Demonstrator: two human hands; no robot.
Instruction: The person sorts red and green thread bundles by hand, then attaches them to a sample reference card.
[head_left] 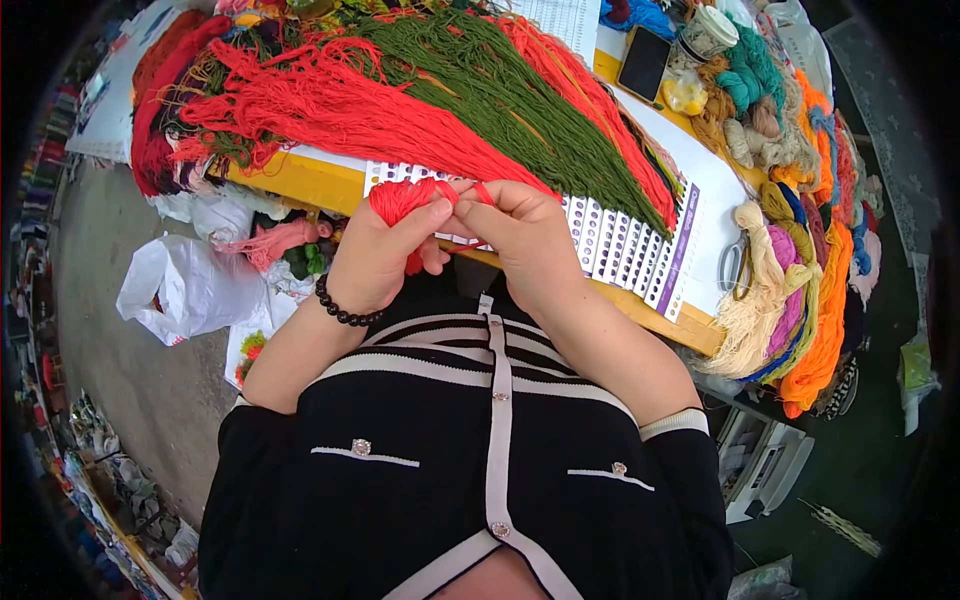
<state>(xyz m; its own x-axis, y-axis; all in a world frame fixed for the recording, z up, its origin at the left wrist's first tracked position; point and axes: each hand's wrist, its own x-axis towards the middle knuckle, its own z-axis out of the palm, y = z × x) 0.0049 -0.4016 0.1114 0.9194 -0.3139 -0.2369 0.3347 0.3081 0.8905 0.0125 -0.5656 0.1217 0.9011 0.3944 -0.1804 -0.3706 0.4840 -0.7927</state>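
My left hand (385,240), with a dark bead bracelet at the wrist, is closed round a bundle of red yarn (405,198). Close against it, my right hand (520,225) pinches a strand of the same red yarn between thumb and forefinger. Both hands meet in front of my chest, over the table's near edge. Just beyond them, long red yarn strands (370,125) and dark green yarn strands (500,100) lie spread over a white thread card (625,250) with rows of holes. Part of the red bundle is hidden behind my left fingers.
Scissors (736,268) lie at the right beside cream yarn (757,300) and orange yarn (833,320). A phone (644,64) and a lidded jar (708,34) are at the back right. Left of the yellow table edge (300,180) hangs a white plastic bag (190,290).
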